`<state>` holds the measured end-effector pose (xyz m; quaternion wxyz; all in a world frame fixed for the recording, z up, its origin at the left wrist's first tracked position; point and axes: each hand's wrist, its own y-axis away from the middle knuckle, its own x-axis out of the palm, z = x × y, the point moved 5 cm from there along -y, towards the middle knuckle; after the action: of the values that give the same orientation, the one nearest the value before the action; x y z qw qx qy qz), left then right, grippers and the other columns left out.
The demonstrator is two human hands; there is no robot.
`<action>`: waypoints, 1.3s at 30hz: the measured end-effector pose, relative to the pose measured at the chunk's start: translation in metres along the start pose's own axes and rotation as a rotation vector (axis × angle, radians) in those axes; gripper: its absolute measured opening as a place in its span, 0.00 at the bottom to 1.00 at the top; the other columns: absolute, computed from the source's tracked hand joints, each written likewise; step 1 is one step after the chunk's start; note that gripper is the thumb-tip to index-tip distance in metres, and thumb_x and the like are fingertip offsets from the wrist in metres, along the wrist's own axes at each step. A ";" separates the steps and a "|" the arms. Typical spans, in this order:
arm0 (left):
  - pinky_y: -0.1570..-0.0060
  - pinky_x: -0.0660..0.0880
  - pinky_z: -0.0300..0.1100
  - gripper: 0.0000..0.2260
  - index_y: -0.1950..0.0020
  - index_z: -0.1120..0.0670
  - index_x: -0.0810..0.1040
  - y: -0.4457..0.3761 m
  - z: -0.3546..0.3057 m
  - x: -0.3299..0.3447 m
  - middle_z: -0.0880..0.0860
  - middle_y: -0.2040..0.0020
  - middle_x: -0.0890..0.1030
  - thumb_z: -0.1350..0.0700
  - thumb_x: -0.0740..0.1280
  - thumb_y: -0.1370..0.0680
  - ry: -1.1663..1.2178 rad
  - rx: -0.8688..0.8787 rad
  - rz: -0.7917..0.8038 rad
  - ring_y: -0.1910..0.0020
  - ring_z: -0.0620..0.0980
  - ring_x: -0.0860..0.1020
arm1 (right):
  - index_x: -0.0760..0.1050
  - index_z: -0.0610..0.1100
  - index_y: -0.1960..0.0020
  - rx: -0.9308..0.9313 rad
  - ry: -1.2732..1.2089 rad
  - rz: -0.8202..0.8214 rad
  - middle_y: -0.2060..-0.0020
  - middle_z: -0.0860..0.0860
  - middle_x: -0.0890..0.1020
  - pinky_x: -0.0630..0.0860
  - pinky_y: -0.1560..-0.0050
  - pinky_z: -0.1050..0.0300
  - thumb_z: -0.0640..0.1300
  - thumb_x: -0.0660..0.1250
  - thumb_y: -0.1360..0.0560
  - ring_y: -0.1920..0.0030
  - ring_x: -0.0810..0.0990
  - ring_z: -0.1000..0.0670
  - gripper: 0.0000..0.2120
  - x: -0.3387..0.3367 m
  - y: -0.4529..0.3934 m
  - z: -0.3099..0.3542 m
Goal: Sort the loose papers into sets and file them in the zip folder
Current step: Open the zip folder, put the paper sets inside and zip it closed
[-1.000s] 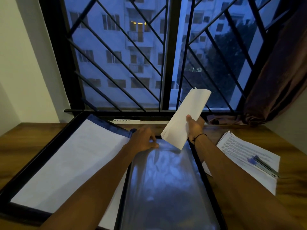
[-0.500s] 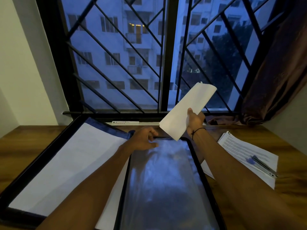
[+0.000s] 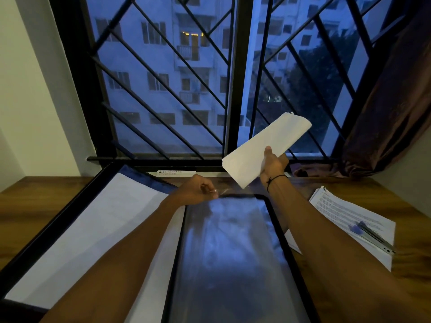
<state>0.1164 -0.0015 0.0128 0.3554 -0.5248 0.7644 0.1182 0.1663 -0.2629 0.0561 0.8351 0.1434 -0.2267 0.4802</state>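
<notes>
Wooden desk (image 3: 35, 206), open zip folder (image 3: 233, 252) holding white sheet (image 3: 93, 229), right hand (image 3: 274, 164) gripping papers (image 3: 263, 148)

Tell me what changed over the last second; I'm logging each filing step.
The left hand, earlier flat on the clear sleeve, now pinches its top edge. The right hand lifted the paper sheaf slightly. The folder and printed stack stayed put.

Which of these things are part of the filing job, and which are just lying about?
Part of the job:
zip folder
clear sleeve
held papers
printed stack

Lying about:
pen
curtain
</notes>
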 end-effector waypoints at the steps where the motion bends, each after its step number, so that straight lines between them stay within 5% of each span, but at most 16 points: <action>1: 0.50 0.83 0.52 0.10 0.54 0.55 0.87 -0.001 0.000 0.003 0.52 0.57 0.87 0.50 0.79 0.28 -0.003 0.013 -0.002 0.55 0.51 0.85 | 0.74 0.38 0.31 -0.009 -0.014 -0.014 0.39 0.44 0.82 0.80 0.42 0.42 0.36 0.68 0.20 0.44 0.82 0.42 0.18 0.004 0.000 -0.001; 8: 0.60 0.77 0.35 0.07 0.57 0.56 0.88 -0.006 0.002 0.003 0.52 0.61 0.87 0.56 0.82 0.30 0.046 -0.013 -0.079 0.63 0.42 0.83 | 0.74 0.36 0.31 0.021 0.015 -0.030 0.38 0.42 0.81 0.80 0.40 0.42 0.36 0.70 0.21 0.46 0.81 0.44 0.19 0.031 0.010 -0.030; 17: 0.59 0.77 0.31 0.07 0.58 0.56 0.88 -0.002 0.001 -0.006 0.50 0.62 0.87 0.57 0.83 0.32 0.061 -0.009 -0.135 0.64 0.40 0.83 | 0.76 0.35 0.35 0.113 0.328 0.115 0.39 0.39 0.82 0.79 0.39 0.36 0.37 0.75 0.25 0.42 0.82 0.37 0.21 0.031 0.007 -0.058; 24: 0.53 0.81 0.44 0.08 0.54 0.60 0.88 -0.002 0.003 -0.009 0.56 0.58 0.88 0.60 0.81 0.30 0.080 -0.013 -0.121 0.58 0.49 0.84 | 0.75 0.35 0.34 0.164 0.405 0.189 0.41 0.40 0.82 0.80 0.42 0.35 0.37 0.77 0.27 0.43 0.82 0.37 0.23 0.032 0.005 -0.049; 29: 0.54 0.81 0.37 0.06 0.55 0.56 0.89 0.001 0.001 -0.009 0.52 0.58 0.88 0.61 0.81 0.30 0.153 -0.011 -0.120 0.58 0.45 0.85 | 0.73 0.33 0.33 0.210 0.459 0.263 0.40 0.39 0.81 0.79 0.42 0.33 0.33 0.75 0.26 0.42 0.81 0.36 0.23 0.029 0.013 -0.047; 32: 0.51 0.82 0.42 0.06 0.56 0.58 0.88 0.000 0.002 -0.010 0.56 0.57 0.87 0.59 0.81 0.29 0.213 -0.038 -0.131 0.56 0.48 0.84 | 0.75 0.32 0.35 0.232 0.533 0.310 0.40 0.39 0.82 0.79 0.42 0.34 0.33 0.75 0.27 0.42 0.82 0.36 0.22 0.027 0.016 -0.046; 39: 0.45 0.83 0.47 0.03 0.56 0.56 0.87 -0.004 0.000 -0.011 0.55 0.54 0.87 0.61 0.79 0.28 0.386 -0.093 -0.115 0.50 0.54 0.86 | 0.75 0.32 0.34 0.329 0.678 0.595 0.41 0.37 0.83 0.78 0.39 0.32 0.37 0.78 0.28 0.40 0.82 0.37 0.25 0.027 0.033 -0.046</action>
<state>0.1221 0.0051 0.0208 0.1838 -0.5962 0.7810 0.0301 0.1603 -0.2059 0.0312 0.6547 0.0378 0.1063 0.7475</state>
